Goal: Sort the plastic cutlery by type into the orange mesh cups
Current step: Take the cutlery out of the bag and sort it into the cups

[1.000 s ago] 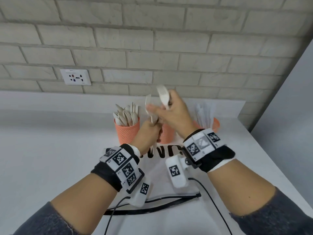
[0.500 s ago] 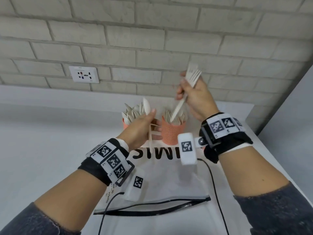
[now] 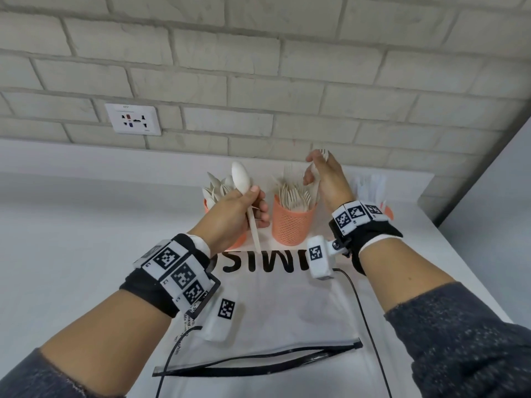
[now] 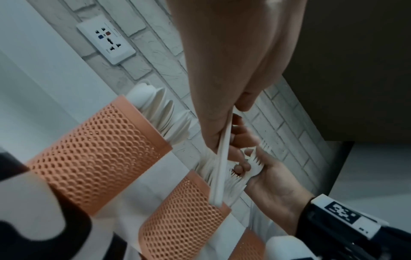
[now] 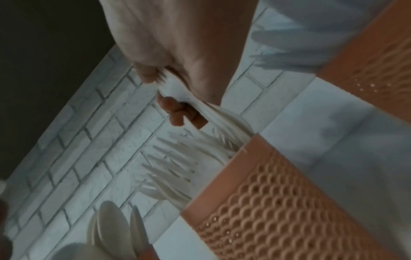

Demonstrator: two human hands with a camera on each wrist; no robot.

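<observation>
Large black letters, upside down and partly hidden, on the white bag (image 3: 275, 305): "SIW" readable. Small print along its left edge, too small to read. Black-and-white square codes on both wristbands (image 3: 178, 271).

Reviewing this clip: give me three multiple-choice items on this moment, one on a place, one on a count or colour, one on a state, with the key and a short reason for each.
1. Where does the right hand put its fork?
A. over the middle mesh cup, among forks
B. on the zip bag
C. beside the wall socket

2. What colour are the mesh cups?
A. blue
B. orange
C. black

3. What is the left hand doing?
A. lying flat on the table
B. gripping a spoon by its handle, bowl up
C. holding a knife

Key: 1 A, the head view shows the hand above the fork-filled cup; 2 B, both wrist views show orange mesh; 3 B, the fingers wrap the spoon's handle.
</observation>
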